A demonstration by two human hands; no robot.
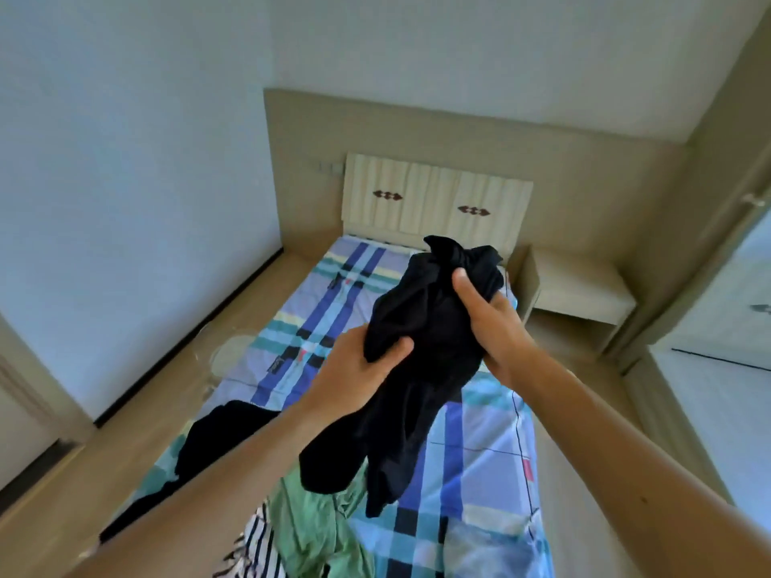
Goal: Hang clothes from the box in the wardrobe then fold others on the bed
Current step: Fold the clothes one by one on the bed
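Observation:
A bunched black garment (421,340) hangs in the air above the bed (479,452), which has a blue, teal and white plaid sheet. My left hand (354,373) grips its lower left part, thumb pressed over the cloth. My right hand (492,323) grips its upper right part. The garment's loose end dangles down over the sheet. On the near left of the bed lie another black garment (221,435), a green garment (317,523) and a black-and-white striped one (258,548).
A cream padded headboard (434,198) stands at the far end. A beige bedside table (580,285) sits to its right. A wardrobe or door edge (742,227) runs along the right. Wooden floor (125,465) lies left of the bed, by a white wall.

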